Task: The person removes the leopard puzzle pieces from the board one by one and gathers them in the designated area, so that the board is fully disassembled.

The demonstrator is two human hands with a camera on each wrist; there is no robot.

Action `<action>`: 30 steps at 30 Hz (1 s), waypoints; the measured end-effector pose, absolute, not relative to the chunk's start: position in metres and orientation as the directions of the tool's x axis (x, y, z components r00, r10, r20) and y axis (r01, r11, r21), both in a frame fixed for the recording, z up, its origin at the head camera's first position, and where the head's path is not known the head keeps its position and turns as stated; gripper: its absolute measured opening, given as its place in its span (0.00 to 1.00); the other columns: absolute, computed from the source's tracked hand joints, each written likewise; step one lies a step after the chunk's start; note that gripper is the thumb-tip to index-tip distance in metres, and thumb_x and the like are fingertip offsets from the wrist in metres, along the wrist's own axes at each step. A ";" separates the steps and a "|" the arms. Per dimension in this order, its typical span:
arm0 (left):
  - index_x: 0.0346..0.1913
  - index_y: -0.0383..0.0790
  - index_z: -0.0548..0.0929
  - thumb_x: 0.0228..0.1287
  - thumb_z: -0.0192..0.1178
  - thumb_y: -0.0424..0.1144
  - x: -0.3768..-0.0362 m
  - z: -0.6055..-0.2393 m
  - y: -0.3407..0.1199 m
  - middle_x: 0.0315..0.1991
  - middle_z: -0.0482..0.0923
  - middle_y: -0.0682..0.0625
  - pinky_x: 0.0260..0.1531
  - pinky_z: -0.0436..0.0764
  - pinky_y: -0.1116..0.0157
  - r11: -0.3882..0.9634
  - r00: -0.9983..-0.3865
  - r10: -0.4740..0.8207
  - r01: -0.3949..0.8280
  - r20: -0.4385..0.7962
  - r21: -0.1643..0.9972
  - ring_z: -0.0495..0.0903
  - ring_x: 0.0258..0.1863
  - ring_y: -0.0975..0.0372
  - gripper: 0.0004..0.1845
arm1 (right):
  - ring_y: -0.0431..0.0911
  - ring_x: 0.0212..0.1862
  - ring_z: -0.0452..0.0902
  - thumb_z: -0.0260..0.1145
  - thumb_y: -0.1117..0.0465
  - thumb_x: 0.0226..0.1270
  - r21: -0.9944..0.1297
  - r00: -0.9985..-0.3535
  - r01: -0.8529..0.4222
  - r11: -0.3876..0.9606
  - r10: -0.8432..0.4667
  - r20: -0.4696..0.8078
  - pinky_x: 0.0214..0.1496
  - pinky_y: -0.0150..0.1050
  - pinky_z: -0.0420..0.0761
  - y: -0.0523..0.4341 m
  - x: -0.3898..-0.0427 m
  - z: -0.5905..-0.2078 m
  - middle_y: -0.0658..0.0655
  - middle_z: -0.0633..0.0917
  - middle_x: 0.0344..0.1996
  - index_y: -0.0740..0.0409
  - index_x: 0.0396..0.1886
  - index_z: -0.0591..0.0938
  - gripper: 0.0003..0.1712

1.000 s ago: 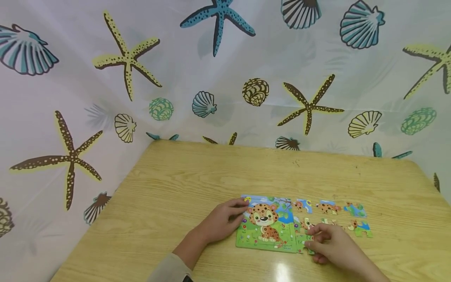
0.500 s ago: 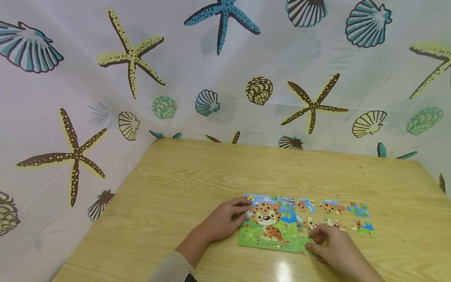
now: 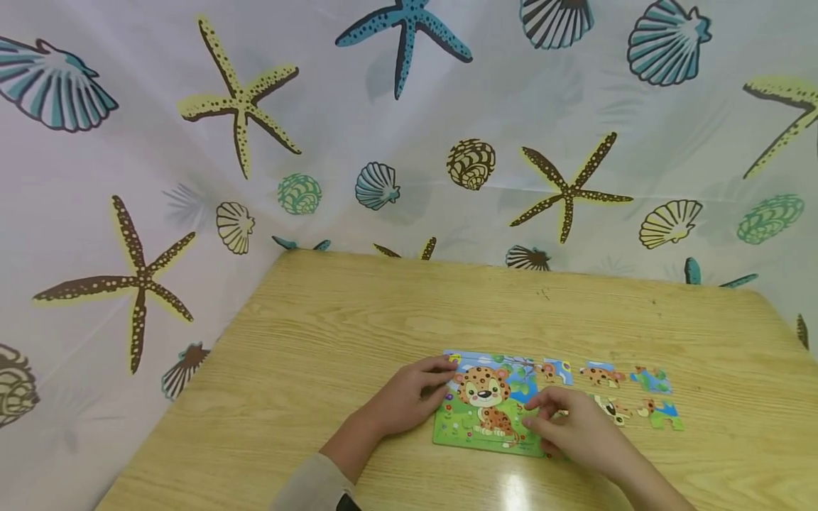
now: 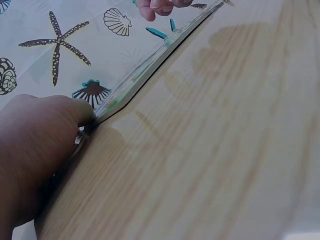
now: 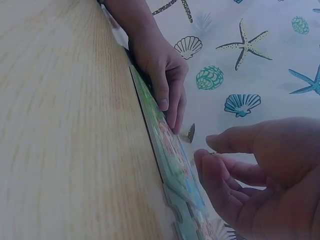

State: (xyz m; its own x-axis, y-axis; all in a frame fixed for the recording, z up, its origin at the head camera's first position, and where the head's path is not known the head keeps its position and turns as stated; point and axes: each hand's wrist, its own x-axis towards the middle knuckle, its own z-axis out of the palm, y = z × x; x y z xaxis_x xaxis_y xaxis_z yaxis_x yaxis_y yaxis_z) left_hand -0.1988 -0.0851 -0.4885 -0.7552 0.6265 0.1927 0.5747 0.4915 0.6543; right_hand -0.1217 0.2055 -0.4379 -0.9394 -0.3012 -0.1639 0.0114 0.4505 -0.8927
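- Head view, lower middle of the frame: the right hand [image 3: 571,433] lies over the lower right corner of the leopard puzzle [image 3: 488,408], fingers [image 3: 540,408] bent and touching its surface; whether they pinch a piece I cannot tell
- In the right wrist view the right hand's fingers [image 5: 220,185] are loosely curled just above the puzzle's edge, thumb apart from them
- Left of it, the left hand [image 3: 405,401] rests on the table [image 3: 332,333] with its fingers [image 3: 441,369] against the puzzle's left edge; the left wrist view shows the hand [image 4: 40,145] pressed to the board's corner, fingers straight rather than wrapped round it
- The puzzle lies flat on the table, near its front edge, right of centre
- Right of the puzzle, loose pieces [image 3: 652,411] lie in two short rows on the table, well apart from each other
- Farthest back, a white curtain [image 3: 409,128] printed with starfish and shells fills the upper frame behind the table
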 end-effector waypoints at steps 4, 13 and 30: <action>0.63 0.31 0.78 0.74 0.57 0.36 -0.198 -0.489 -0.084 0.68 0.73 0.45 0.70 0.72 0.57 0.490 -0.750 0.631 0.582 0.196 0.649 0.67 0.73 0.52 0.19 | 0.44 0.26 0.81 0.68 0.58 0.69 -0.912 -0.924 0.022 0.410 -0.340 -0.175 0.31 0.36 0.88 0.199 -0.125 -0.438 0.58 0.80 0.32 0.70 0.51 0.79 0.20; 0.64 0.33 0.78 0.74 0.57 0.36 -0.198 -0.491 -0.085 0.67 0.74 0.47 0.70 0.72 0.56 0.494 -0.758 0.620 0.579 0.204 0.649 0.67 0.73 0.53 0.19 | 0.48 0.32 0.84 0.68 0.58 0.70 -0.934 -0.893 0.047 0.354 -0.405 -0.199 0.38 0.39 0.90 0.183 -0.130 -0.440 0.60 0.83 0.33 0.73 0.57 0.77 0.25; 0.63 0.34 0.78 0.74 0.57 0.36 -0.198 -0.489 -0.085 0.67 0.75 0.47 0.71 0.71 0.55 0.499 -0.756 0.623 0.582 0.201 0.642 0.67 0.73 0.52 0.19 | 0.45 0.29 0.80 0.63 0.60 0.74 -0.915 -0.857 0.015 0.403 -0.466 -0.220 0.28 0.32 0.83 0.184 -0.137 -0.455 0.56 0.81 0.29 0.70 0.60 0.77 0.22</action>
State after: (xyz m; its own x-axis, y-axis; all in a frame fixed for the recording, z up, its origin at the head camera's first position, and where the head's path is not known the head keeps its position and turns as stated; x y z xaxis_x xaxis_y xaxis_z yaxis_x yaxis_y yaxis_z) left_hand -0.1979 -0.0849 -0.4889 -0.7561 0.6227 0.2014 0.5820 0.4990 0.6421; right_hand -0.1365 0.1843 -0.4549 -0.8568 -0.4663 -0.2200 0.0154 0.4034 -0.9149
